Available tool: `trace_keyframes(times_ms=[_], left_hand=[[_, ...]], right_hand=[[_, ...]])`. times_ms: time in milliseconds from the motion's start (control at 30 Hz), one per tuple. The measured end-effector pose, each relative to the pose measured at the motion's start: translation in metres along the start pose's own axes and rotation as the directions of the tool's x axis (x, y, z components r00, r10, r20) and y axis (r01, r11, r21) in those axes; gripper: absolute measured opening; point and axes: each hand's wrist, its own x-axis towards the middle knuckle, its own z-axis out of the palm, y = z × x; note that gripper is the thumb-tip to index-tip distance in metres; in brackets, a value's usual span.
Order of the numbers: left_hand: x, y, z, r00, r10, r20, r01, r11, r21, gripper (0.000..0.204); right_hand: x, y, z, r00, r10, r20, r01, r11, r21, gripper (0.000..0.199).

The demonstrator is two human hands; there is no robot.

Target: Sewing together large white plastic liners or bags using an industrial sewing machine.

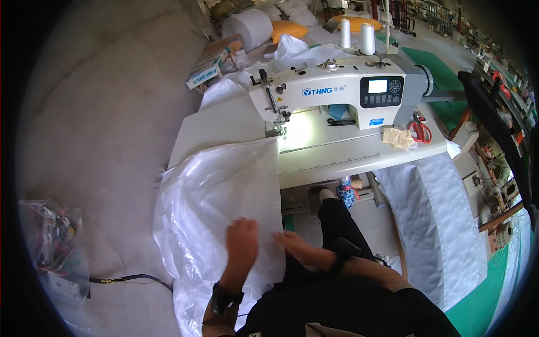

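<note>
The scene is seen from a single head-worn fisheye camera, aimed steeply down and forward from a seated position. The lap and both forearms are taken in at the lower edge, close to the lens, and the sewing machine on its table is set further off at upper centre. Straight edges are bent toward the dark rim, where floor and distant shelving are caught.

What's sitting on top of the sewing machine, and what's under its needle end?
Two white thread cones stand on top of the sewing machine. Under its needle end, the white plastic sheet reaches the lit table. The sheet covers the table's left front edge, so nothing beneath shows.
</note>
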Motion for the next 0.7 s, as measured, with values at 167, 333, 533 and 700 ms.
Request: trace_keyframes(times_ms=[167,333,533,700], left_hand=[[-0.026,0.045,0.009,0.884,0.218,0.415,-0.106,0.955,-0.276,0.012],[0.058,0.01,0.009,0.943,0.172,0.286,-0.073,0.943,-0.325,0.021],[0.238,-0.038,0.137,0.978,0.197,-0.065,-0.208,0.923,-0.325,0.049],[0.252,-0.054,0.175,0.985,0.164,-0.048,-0.17,0.973,-0.157,0.051]], right_hand=[[0.005,0.003,-0.006,0.997,-0.055,-0.048,0.053,0.998,-0.044,0.027],[0.01,0.011,-0.023,0.976,-0.169,0.141,0.197,0.957,-0.215,0.015],[-0.001,-0.02,-0.052,0.988,-0.089,0.128,0.143,0.842,-0.519,0.036],[-0.198,-0.054,-0.255,0.464,-0.785,-0.411,-0.114,0.407,-0.906,0.033]])
